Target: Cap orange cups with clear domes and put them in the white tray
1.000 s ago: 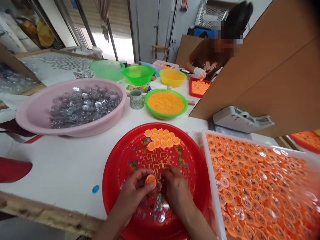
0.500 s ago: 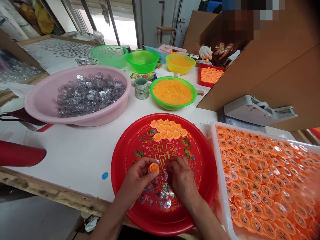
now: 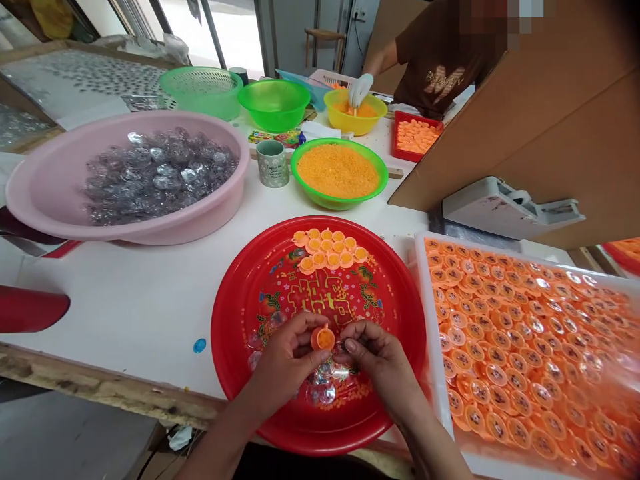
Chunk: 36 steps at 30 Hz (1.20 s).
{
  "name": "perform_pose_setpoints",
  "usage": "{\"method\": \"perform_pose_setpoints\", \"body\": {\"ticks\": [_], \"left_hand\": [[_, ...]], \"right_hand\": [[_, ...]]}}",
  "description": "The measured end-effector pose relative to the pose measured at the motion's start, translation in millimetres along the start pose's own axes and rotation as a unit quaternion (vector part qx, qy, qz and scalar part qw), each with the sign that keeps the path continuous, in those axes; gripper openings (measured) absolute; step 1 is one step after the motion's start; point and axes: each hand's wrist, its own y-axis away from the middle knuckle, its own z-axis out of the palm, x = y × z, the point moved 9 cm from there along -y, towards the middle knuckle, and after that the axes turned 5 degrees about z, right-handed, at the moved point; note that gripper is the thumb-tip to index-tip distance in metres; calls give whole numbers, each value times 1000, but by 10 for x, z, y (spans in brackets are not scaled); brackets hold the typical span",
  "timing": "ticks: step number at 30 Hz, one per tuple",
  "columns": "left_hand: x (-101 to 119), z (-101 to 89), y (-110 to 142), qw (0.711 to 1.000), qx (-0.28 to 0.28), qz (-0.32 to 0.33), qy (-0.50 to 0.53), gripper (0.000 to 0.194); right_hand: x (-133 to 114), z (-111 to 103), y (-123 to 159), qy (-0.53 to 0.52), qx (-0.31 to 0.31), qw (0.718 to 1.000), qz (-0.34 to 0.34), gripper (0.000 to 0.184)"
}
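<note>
My left hand [image 3: 295,350] is closed round a small orange plastic cup [image 3: 325,339], its round opening with orange filling turned up. Just right of it, my right hand [image 3: 377,353] pinches a small clear plastic disc [image 3: 343,347], mostly covered by the fingers. Both hands are over a round red tray [image 3: 227,300] with a printed pattern. Rows of similar orange cups [image 3: 330,247] lie at the tray's far side. Loose clear discs [image 3: 325,393] lie beneath and beside my hands, partly hidden by them.
A white bin [image 3: 423,293] of orange pieces stands right. Behind are a green bowl [image 3: 345,200] of orange bits, a mug [image 3: 273,164] and a pink basin [image 3: 200,227] of clear plastic pieces. A co-worker's gloved hand [image 3: 360,90] is at a yellow bowl [image 3: 350,125]. Cardboard [image 3: 480,160] stands right.
My right hand has come up from the discs in the tray, pinching one, close to the cup in my left hand. The co-worker's gloved hand has moved into the yellow bowl. The view has shifted.
</note>
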Motion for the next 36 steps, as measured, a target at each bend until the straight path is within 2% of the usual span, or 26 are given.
{"method": "perform_pose_setpoints", "body": {"ticks": [5, 9, 13, 16, 19, 21, 26, 28, 31, 36], "left_hand": [[-30, 231, 26, 997, -75, -22, 29, 28], [-51, 297, 38, 997, -74, -6, 3, 30], [-63, 340, 69, 995, -73, 37, -64, 39], [-89, 336, 75, 994, -49, 43, -86, 35], [-78, 299, 74, 997, -4, 51, -58, 28], [-54, 305, 83, 997, 2, 58, -40, 31], [47, 318, 115, 997, -9, 65, -31, 29], [114, 304, 119, 996, -9, 83, -36, 26], [213, 277, 126, 989, 0, 131, -63, 24], [303, 264, 158, 977, 17, 190, -92, 26]], "right_hand": [[6, -102, 8, 27, 27, 999, -17, 26], [-57, -207, 53, 106, 92, 988, -64, 17], [-161, -221, 170, 225, 151, 953, -134, 5], [-172, -230, 263, 244, 181, 939, -162, 2], [-111, -227, 313, 208, 167, 952, -153, 2], [-109, -235, 354, 189, 162, 956, -154, 5], [-297, -210, 491, 235, 177, 929, -224, 5], [-358, -188, 524, 240, 181, 922, -245, 11], [-395, -147, 536, 238, 170, 921, -258, 21], [-431, -126, 557, 243, 156, 919, -270, 19]]}}
